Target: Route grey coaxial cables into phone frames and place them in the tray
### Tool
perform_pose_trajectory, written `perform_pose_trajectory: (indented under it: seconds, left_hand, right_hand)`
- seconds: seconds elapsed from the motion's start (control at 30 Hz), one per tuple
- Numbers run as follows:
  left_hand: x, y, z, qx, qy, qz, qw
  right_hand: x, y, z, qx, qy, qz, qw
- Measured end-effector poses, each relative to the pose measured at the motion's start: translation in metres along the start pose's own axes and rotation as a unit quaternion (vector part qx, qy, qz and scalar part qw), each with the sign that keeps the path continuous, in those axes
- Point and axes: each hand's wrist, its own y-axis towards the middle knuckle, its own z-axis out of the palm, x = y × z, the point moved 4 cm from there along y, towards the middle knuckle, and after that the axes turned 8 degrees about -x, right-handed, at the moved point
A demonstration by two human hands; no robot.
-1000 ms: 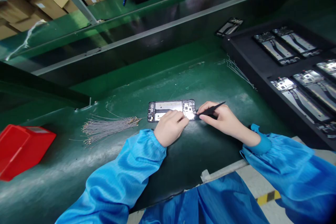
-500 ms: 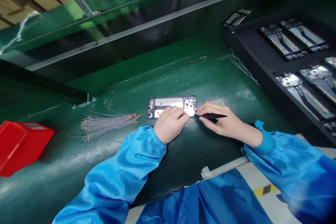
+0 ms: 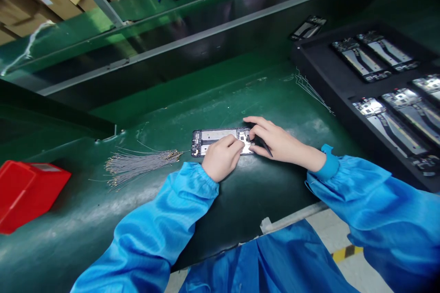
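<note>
An opened phone (image 3: 220, 135) lies flat on the green bench, its circuit board showing at the right end. My left hand (image 3: 222, 158) rests over its lower middle, thumb and fingers pinched together at the board; what they hold is hidden. At the phone's right end, my right hand (image 3: 275, 142) is closed round a slim black tool (image 3: 265, 147) that looks like tweezers, mostly covered by the hand. Left of the phone lies a bundle of thin grey cables (image 3: 140, 165) with gold ends. One cable end reaches toward the phone's left edge.
A black tray (image 3: 330, 82) with several opened phones stands to the right. Another opened phone (image 3: 307, 27) lies behind it. Loose thin wires (image 3: 312, 89) lie by the tray's side. A red bin (image 3: 30, 192) sits at far left. A raised ledge (image 3: 172, 50) runs along the back.
My right hand has moved left, over the phone's right end, and its fingers have shifted round the black tool, which now points more downward. My left hand has barely moved.
</note>
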Motion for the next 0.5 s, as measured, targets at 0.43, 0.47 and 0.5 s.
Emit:
perform_pose_trajectory:
  seconds: [0.43,0.47,0.5]
  left_hand:
    - [-0.001,-0.007,-0.002,-0.022,-0.063,0.023,0.997]
    - [-0.003,-0.009,-0.003,-0.023,-0.069,0.034,0.997]
    - [-0.004,-0.010,-0.004,-0.023,-0.074,0.044,0.996]
  right_hand:
    - [0.003,-0.001,0.006,0.045,0.042,0.015,0.998]
    - [0.004,-0.001,0.006,0.046,0.045,0.017,0.998]
    - [0.004,-0.001,0.006,0.046,0.047,0.017,0.998]
